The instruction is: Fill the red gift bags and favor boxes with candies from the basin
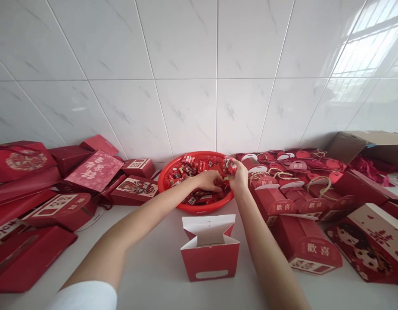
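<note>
A red plastic basket (201, 210) full of wrapped candies (186, 172) stands against the wall. My left hand (211, 181) reaches down into it, fingers curled among the candies; what they close on is hidden. At the basket's right rim, my right hand (239, 174) is closed around a few red-wrapped candies (230, 165). Between my forearms, just in front of the basket, a red paper gift box (210, 262) stands upright with its top flaps apart and its white inside showing.
Red gift boxes (95, 172) are piled on the left. On the right, several closed gift boxes (304, 243) with rope handles stand in rows, beside a box with cartoon figures (363, 247). A cardboard carton (373, 142) sits far right. White tiled wall (186, 112) rises behind.
</note>
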